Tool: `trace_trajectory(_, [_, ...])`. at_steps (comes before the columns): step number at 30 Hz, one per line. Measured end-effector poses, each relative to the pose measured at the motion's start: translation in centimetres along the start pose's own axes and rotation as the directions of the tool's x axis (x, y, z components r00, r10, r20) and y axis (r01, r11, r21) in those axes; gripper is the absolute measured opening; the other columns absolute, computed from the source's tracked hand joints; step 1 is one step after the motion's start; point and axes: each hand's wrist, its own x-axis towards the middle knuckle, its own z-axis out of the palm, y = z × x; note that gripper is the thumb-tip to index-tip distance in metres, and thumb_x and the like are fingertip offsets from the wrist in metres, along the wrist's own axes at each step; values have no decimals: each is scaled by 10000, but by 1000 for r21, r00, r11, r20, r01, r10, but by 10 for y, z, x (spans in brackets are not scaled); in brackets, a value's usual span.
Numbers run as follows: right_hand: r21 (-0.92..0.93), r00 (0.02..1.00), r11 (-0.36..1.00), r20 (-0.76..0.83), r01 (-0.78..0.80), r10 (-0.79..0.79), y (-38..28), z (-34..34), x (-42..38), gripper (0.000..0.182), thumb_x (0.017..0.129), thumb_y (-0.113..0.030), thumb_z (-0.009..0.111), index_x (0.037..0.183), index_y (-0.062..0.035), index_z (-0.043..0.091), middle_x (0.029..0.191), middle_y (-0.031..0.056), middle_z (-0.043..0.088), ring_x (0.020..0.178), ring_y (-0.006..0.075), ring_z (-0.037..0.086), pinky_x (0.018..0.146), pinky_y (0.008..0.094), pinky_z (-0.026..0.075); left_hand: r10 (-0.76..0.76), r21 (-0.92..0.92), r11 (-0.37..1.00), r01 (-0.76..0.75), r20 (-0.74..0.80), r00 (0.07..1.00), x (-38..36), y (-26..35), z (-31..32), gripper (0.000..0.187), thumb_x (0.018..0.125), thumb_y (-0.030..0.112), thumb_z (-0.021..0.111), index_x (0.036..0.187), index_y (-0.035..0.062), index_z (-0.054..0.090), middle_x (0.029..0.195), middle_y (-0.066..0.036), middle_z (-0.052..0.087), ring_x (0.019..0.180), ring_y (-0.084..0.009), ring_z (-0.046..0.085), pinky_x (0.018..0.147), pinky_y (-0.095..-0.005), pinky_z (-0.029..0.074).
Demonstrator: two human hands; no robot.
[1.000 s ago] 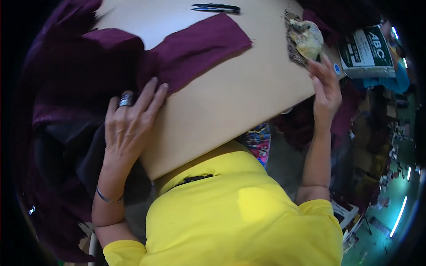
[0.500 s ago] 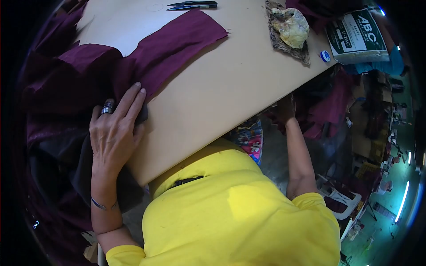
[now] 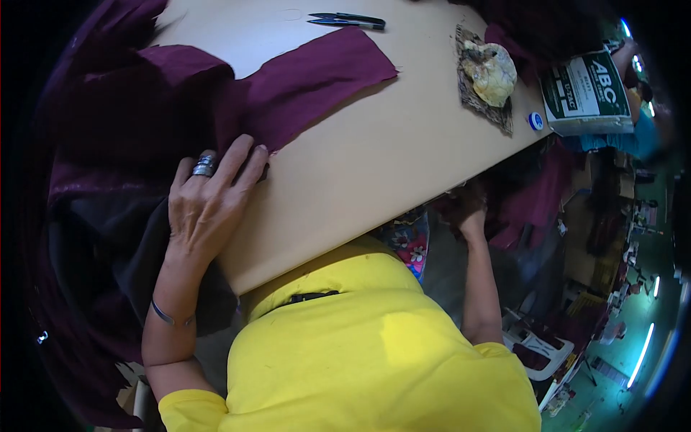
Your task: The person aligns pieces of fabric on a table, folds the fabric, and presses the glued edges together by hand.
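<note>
A maroon cloth [image 3: 317,75] lies over the left part of the tan table [image 3: 360,158], one strip reaching across the top. My left hand [image 3: 212,198], with rings, rests on the cloth's lower edge, fingers slightly spread and pointing up. Dark grey fabric [image 3: 108,252] hangs beside that wrist. My right hand [image 3: 471,205] is low beside the table's front edge, near maroon fabric [image 3: 533,209]; its fingers are in shadow and what they hold, if anything, is hidden.
Black thread snips [image 3: 347,21] lie at the table's far side. A yellowish lump [image 3: 491,75] on a ragged brown piece, a blue-and-white round cap [image 3: 535,121] and a green-and-white ABC container [image 3: 586,97] are at the right. A white plastic chair [image 3: 540,345] stands lower right.
The view has shifted, so the table and its objects appear lower and further right. My left hand still rests at the cloth's edge, and my right hand is still below the table edge.
</note>
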Motion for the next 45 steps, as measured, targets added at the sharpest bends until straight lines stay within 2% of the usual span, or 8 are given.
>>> trace_trajectory(2, [138,944,973,-247,-187,217,2,-19,12,163,674,-5,594,832,-44,597,1111,122,562,1064,272,518,896,429,369,-18,-20,1000,19,41,999,-4,0,4,395,706,96,595,1089,190,618,1140,9,572,779,-252,630,681,-380,491])
trace_trajectory(4, [-27,798,998,-602,-62,33,-35,-61,24,267,646,62,523,879,-42,603,1036,111,567,1048,265,509,900,377,356,-16,-23,1000,16,18,1000,-4,-1,7,343,752,131,588,1089,188,614,1132,-1,574,768,-260,627,673,-382,488])
trace_trajectory(6, [132,727,986,-686,98,19,-84,-90,48,345,643,85,499,943,-40,614,1021,105,556,1031,261,503,925,363,336,-12,-35,999,13,25,1000,-3,0,6,323,769,145,584,1088,186,613,1126,-4,577,765,-263,626,672,-382,487])
trace_trajectory(10, [252,892,897,-373,363,-256,-174,-93,94,461,693,71,444,1086,-85,628,1017,103,548,991,249,501,944,361,334,6,-27,1000,-6,18,1000,-3,0,5,285,788,154,561,1066,177,619,1113,-7,584,748,-251,616,663,-369,480])
trace_trajectory(15, [433,960,858,-95,277,-262,-187,-59,144,497,722,51,422,1145,-123,617,1081,107,517,1001,225,491,918,376,366,26,-12,1000,-27,-63,998,1,0,2,229,755,124,556,971,111,630,1033,-9,581,687,-159,560,615,-307,435])
trace_trajectory(24, [-340,903,881,-159,328,-398,-214,-55,132,369,788,-53,488,1152,-11,532,990,88,503,920,255,508,792,401,396,-1,-60,998,1,-2,1000,-3,1,3,307,770,132,539,1070,157,600,1090,-37,583,712,-207,597,634,-324,452])
trace_trajectory(39, [-567,739,607,4,557,-674,-196,-82,141,587,771,-41,484,1321,-246,463,945,44,510,883,217,501,783,392,337,80,-69,994,-88,-105,991,-4,-4,2,207,721,103,555,924,113,594,952,-31,601,687,-133,565,614,-271,424])
trace_trajectory(45, [-500,725,612,45,612,-688,-222,-76,121,510,771,-80,519,1270,-178,490,981,57,519,945,208,524,815,421,355,86,-80,992,-93,-86,993,-4,-4,0,186,718,100,556,900,110,589,943,-24,597,685,-137,561,624,-273,428])
